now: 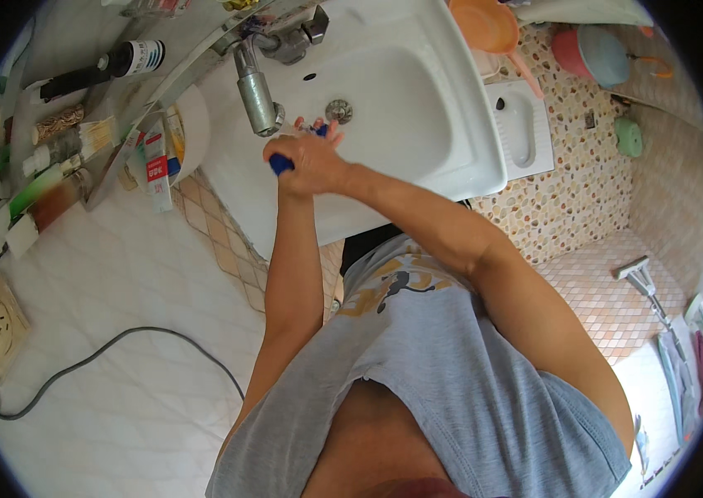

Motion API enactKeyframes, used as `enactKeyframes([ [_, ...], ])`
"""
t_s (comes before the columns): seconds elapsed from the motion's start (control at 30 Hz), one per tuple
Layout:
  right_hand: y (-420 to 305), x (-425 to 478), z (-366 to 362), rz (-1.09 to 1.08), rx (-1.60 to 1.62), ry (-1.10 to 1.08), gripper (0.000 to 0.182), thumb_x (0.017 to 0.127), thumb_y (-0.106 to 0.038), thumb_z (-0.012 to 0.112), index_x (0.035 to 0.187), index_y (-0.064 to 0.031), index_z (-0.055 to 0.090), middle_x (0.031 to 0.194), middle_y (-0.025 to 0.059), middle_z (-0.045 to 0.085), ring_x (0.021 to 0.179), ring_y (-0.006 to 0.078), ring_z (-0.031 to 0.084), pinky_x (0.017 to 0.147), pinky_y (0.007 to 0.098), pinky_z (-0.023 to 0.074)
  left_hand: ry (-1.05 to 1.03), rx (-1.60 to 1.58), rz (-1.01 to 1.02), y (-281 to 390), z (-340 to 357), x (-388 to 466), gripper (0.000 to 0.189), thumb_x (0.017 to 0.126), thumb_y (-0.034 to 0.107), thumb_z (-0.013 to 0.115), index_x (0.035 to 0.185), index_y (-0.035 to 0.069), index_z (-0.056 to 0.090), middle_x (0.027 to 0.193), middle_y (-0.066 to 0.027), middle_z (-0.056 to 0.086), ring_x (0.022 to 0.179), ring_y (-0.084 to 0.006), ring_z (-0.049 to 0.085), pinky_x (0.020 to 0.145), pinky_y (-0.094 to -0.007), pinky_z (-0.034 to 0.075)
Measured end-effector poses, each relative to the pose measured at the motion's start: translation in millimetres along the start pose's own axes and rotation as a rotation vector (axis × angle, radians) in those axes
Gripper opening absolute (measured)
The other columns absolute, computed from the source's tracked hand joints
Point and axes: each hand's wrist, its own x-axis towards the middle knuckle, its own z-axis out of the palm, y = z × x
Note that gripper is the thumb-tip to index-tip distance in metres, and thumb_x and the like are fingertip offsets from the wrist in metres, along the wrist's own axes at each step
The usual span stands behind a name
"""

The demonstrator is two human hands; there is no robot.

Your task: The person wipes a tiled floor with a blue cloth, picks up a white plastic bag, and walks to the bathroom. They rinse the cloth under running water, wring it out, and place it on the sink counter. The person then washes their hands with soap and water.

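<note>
Over the near left part of the white washbasin [389,149], just below the metal faucet [257,99], my two hands are together. My right hand [311,159] lies on top, curled around a small blue item [281,164], whose exact kind I cannot tell. My left hand [334,134] is mostly hidden under the right one; only some spread fingertips show near the drain [339,111], with more blue between them. Whether both blue bits are one item is unclear.
At left, a shelf [102,180] holds a black bottle [133,58], cotton swabs [97,137] and tubes. A grey cable [133,330] crosses the pale surface near a wall socket [0,327]. Right of the basin are an orange dipper [488,28], a squat toilet [519,127], buckets and a mop [641,277].
</note>
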Motion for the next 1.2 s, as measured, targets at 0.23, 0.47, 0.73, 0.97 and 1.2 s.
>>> enactKeyframes([
  [0.23,43,46,-15,0.287,-0.318,-0.052,0.037,0.079,-0.026,0.060,0.105,-0.0009,0.057,0.080,0.0159,0.067,0.077,0.0359,0.067,0.063,0.0463,0.0511,0.378,0.215,0.298,-40,41,1,0.028,0.101,0.022,0.046,0.124,0.008,0.049,0.115,-0.0064,0.057,0.101,-0.0242,0.058,0.092,-0.0396,0.051],
  [0.47,52,64,-20,-0.002,-0.692,-0.520,0.020,0.081,-0.019,0.059,0.095,-0.0052,0.063,0.089,0.0164,0.067,0.087,0.0335,0.066,0.073,0.0461,0.0527,0.779,0.421,0.087,-10,30,-13,0.050,0.100,0.040,0.042,0.138,0.008,0.039,0.129,-0.0151,0.051,0.110,-0.0317,0.057,0.094,-0.0627,0.045],
  [0.73,13,7,-54,-0.366,-0.296,-0.481,0.036,0.072,0.014,0.055,0.102,-0.0054,0.064,0.111,0.0125,0.062,0.111,0.0357,0.058,0.095,0.0374,0.0485,0.027,-0.134,0.131,-18,43,20,0.053,0.100,0.050,0.038,0.124,0.005,0.053,0.114,-0.0160,0.062,0.099,-0.0362,0.061,0.091,-0.0502,0.051],
  [0.97,34,-4,-118,0.363,0.353,-0.189,0.040,0.074,0.018,0.050,0.105,-0.0030,0.065,0.109,0.0082,0.065,0.098,0.0200,0.063,0.087,0.0303,0.0517,0.101,-0.495,0.255,-45,76,16,0.059,0.094,0.057,0.045,0.120,0.005,0.057,0.110,-0.0200,0.061,0.097,-0.0367,0.060,0.091,-0.0502,0.048],
  [1.2,20,28,-141,0.687,0.568,-0.204,0.040,0.077,0.006,0.048,0.113,-0.0008,0.063,0.105,0.0081,0.065,0.092,0.0155,0.063,0.080,0.0266,0.0521,0.027,0.123,0.211,-48,56,25,0.047,0.095,0.034,0.056,0.123,-0.003,0.052,0.111,-0.0217,0.062,0.095,-0.0309,0.066,0.081,-0.0416,0.057],
])
